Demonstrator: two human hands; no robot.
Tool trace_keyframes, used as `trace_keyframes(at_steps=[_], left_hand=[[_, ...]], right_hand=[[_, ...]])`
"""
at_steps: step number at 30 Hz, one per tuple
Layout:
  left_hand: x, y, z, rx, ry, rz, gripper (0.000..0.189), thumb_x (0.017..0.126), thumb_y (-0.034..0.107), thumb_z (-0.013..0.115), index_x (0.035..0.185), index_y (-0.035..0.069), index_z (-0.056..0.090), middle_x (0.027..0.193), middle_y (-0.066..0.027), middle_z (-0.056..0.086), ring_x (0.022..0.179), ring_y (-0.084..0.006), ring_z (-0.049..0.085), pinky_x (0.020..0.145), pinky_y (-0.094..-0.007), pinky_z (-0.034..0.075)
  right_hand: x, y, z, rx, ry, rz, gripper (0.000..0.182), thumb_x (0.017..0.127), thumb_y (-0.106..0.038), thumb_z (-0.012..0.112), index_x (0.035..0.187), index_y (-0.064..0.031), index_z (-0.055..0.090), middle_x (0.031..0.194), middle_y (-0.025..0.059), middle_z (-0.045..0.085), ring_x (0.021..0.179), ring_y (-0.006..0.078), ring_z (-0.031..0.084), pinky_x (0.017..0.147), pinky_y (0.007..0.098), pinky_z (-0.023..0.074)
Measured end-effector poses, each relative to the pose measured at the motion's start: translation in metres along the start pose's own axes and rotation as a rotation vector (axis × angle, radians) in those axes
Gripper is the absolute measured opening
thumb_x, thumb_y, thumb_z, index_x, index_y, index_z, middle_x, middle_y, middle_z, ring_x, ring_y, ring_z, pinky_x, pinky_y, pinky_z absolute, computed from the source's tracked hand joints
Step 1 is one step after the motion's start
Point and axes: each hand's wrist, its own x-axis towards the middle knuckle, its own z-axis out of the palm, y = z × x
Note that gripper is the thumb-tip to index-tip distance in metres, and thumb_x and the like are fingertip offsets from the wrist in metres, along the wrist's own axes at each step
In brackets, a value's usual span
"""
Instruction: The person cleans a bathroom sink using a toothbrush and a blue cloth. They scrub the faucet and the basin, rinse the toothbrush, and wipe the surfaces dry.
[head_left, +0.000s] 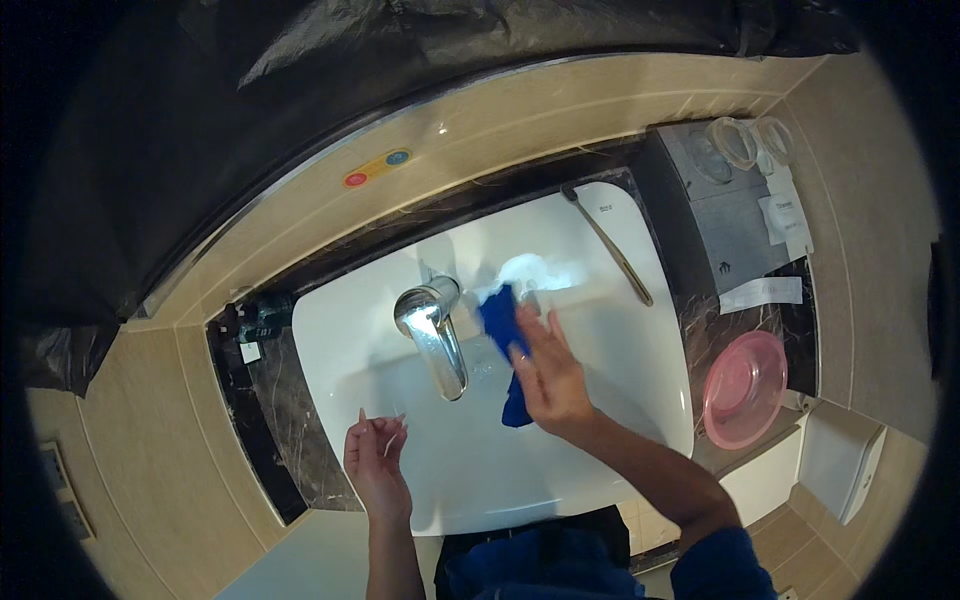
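Note:
My right hand (551, 371) holds a blue cloth (501, 319) over the right part of a white washbasin (480, 480); the cloth's upper end is near a wet, bright patch on the rim behind the bowl, and its lower end hangs by my palm. The hand looks slightly blurred. To the left, my left hand (379, 454) is held over the basin's left side, fingers curled loosely apart, with nothing seen in it. Between the hands stands a chrome mixer tap (431, 326), its spout pointing towards me. A toothbrush (611, 247) lies on the basin's back right rim.
Right of the basin, a grey box (731, 217) carries clear plastic or glass containers and papers bearing writing. Nearer me on the marbled counter (697, 337) sits a pink translucent bowl (745, 390). Dark bottles (262, 315) stand at the back left corner. Black plastic sheeting (150, 187) covers the area above.

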Motion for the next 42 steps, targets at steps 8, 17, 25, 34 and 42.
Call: trace_keyframes(at_steps=[8,17,25,34,42], left_hand=[[-0.005,0.006,0.011,-0.003,-0.067,0.009,0.012,0.091,0.02,0.048,0.09,0.009,0.053,0.087,-0.0033,0.06,0.086,-0.0156,0.06,0.077,-0.0291,0.048],[-0.002,-0.004,0.007,-0.025,-0.098,-0.04,0.013,0.091,0.018,0.048,0.088,0.007,0.053,0.086,-0.0045,0.06,0.086,-0.0168,0.06,0.077,-0.0288,0.048],[-0.011,0.005,0.005,-0.09,-0.069,-0.11,0.014,0.092,0.02,0.046,0.087,0.008,0.052,0.084,-0.004,0.059,0.086,-0.0169,0.06,0.078,-0.0303,0.048],[-0.012,0.007,-0.005,-0.072,-0.029,-0.074,0.011,0.092,0.017,0.045,0.09,0.009,0.053,0.085,-0.004,0.06,0.084,-0.0149,0.06,0.077,-0.0295,0.049],[-0.008,0.007,-0.005,-0.091,-0.068,-0.072,0.011,0.092,0.017,0.045,0.092,0.009,0.052,0.086,-0.0037,0.06,0.086,-0.0149,0.06,0.077,-0.0278,0.049]], right_hand=[[0.074,0.035,0.042,-0.441,-0.047,-0.15,0.039,0.086,-0.014,0.048,0.115,0.012,0.048,0.128,0.0256,0.041,0.124,0.0333,0.036,0.106,0.0402,0.0232],[0.001,0.025,0.027,-0.33,-0.311,-0.23,0.039,0.088,-0.017,0.049,0.119,0.0072,0.046,0.127,0.0231,0.043,0.125,0.0314,0.035,0.103,0.0378,0.0283],[0.01,-0.045,0.021,1.058,0.207,0.768,0.043,0.096,-0.036,0.035,0.115,0.0004,0.048,0.086,0.0025,0.054,0.075,0.0089,0.05,0.071,0.0235,0.0429],[0.025,-0.058,0.061,0.697,0.156,0.81,0.044,0.095,-0.037,0.038,0.092,0.0023,0.058,0.068,0.0029,0.053,0.064,0.0073,0.045,0.06,0.0244,0.0403],[0.024,-0.022,0.072,0.869,0.016,0.879,0.052,0.094,-0.045,0.032,0.107,-0.0004,0.055,0.087,0.0095,0.058,0.074,0.0119,0.052,0.065,0.0252,0.0442]])
